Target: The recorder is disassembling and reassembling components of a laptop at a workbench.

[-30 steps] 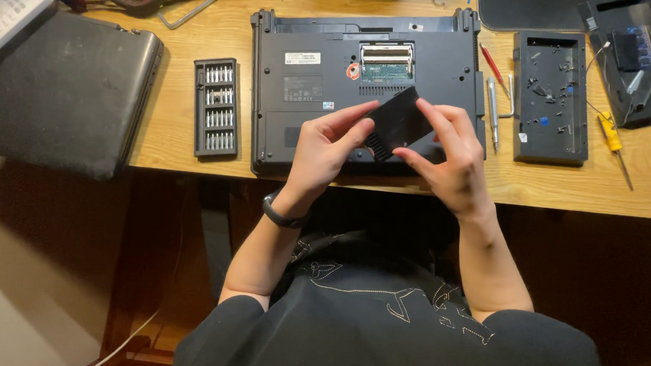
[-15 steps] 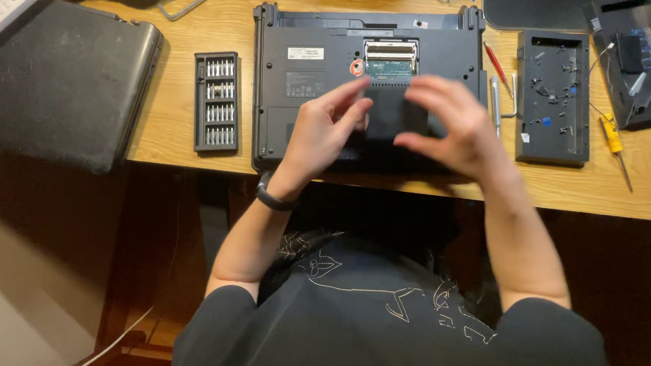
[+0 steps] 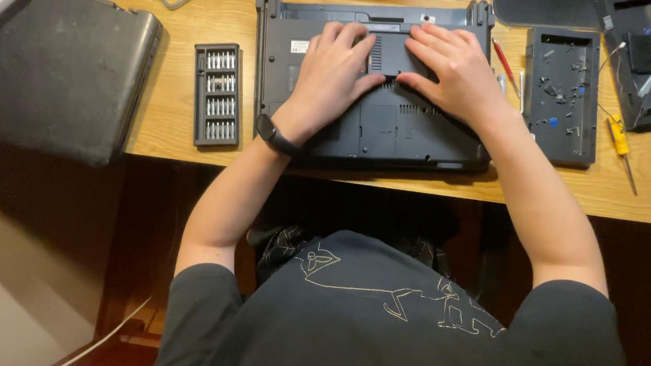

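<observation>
Seemingly, cover panel [image 3: 391,54] under both hands' fingers [image 3: 348,39].

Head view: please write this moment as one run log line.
left hand: flat on cover panel | right hand: flat on same panel | laptop: upside down on desk | bit set: left

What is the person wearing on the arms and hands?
Both hands are bare, with no gloves or rings visible. The left hand has a slim black band at the wrist. The right hand has a bare wrist. Short black sleeves end above the elbows.
</observation>
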